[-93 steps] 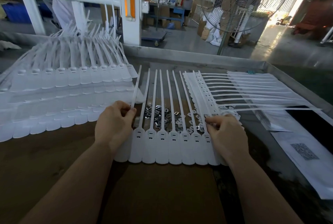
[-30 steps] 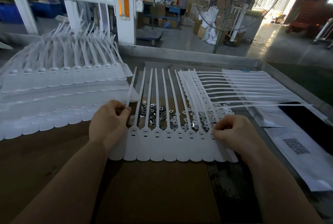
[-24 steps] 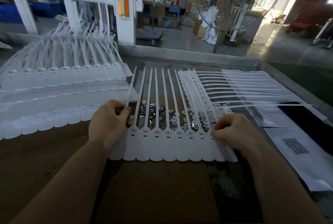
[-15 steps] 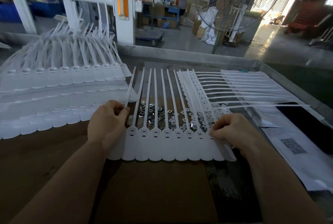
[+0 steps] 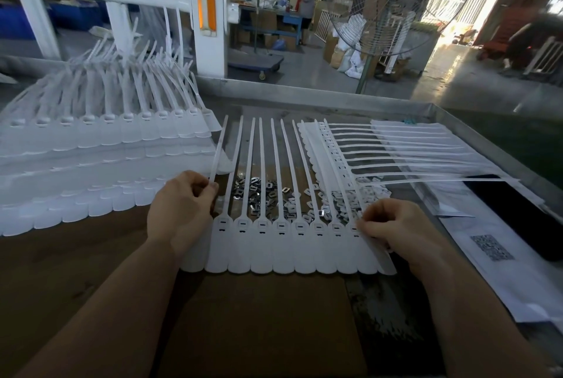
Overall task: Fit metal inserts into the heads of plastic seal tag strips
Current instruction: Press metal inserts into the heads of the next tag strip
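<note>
Across the whole near part of the scene runs a brown work table (image 5: 91,271) with a raised metal rim along its far and right edges. On its left side lies a big stack of white tag sheets (image 5: 100,164), their flat ends overlapping in rows and their tails curling up toward the far side. To the right, another pile of white tags (image 5: 380,149) lies turned sideways, tails pointing right over a sheet of paper with a printed code (image 5: 490,246). Between the two piles, near the person, a joined row of seal tag strips (image 5: 286,243) lies flat, heads in a line, rounded flags toward the near edge, tails reaching away. Just beyond the heads and under the tails sits a loose heap of small metal inserts (image 5: 265,195). At the row's left end the left hand (image 5: 179,210) has its fingers curled, pinching the leftmost tail between thumb and fingertips. At the right end the right hand (image 5: 396,225) is curled too, fingertips pinched together at the head of one of the rightmost strips; what they hold cannot be made out.
</note>
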A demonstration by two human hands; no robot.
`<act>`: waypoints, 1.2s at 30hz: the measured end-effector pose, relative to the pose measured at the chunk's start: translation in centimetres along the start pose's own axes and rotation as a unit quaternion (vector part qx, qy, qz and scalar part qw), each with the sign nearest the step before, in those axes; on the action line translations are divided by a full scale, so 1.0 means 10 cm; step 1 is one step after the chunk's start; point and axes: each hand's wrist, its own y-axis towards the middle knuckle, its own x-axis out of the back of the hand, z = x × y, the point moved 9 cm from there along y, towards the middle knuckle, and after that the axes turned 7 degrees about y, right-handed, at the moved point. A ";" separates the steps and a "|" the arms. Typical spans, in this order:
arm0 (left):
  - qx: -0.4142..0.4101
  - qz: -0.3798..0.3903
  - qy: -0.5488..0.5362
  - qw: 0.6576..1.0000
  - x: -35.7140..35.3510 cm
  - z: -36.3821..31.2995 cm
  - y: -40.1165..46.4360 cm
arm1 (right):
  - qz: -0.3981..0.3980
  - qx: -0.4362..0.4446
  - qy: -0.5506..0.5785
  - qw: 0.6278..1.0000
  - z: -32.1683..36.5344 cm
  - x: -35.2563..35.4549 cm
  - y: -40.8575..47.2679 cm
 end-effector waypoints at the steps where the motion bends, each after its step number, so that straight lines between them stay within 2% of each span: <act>1: -0.001 0.001 -0.001 1.000 0.00 -0.01 0.00 | -0.004 0.001 0.010 1.000 -0.01 0.01 0.00; 10: 0.008 0.004 0.001 1.000 -0.01 0.01 0.00 | -0.071 -0.005 0.109 0.992 -0.10 0.16 -0.02; 15: 0.011 0.003 0.002 1.000 -0.03 0.02 0.01 | -0.098 0.030 0.141 0.985 -0.02 0.19 -0.04; 17: 0.013 0.002 0.003 1.000 -0.03 0.04 0.01 | -0.122 0.064 0.095 0.986 0.05 0.22 -0.06; 20: 0.012 0.001 0.005 1.000 -0.04 0.04 0.02 | -0.144 0.115 -0.035 0.982 0.19 0.21 -0.08; 27: 0.014 0.000 0.005 1.000 -0.03 0.05 0.02 | -0.120 0.110 -0.226 0.960 0.27 0.01 -0.04; 36: 0.018 0.004 0.005 1.000 -0.03 0.05 0.01 | -0.125 0.138 -0.275 0.943 0.36 -0.13 -0.02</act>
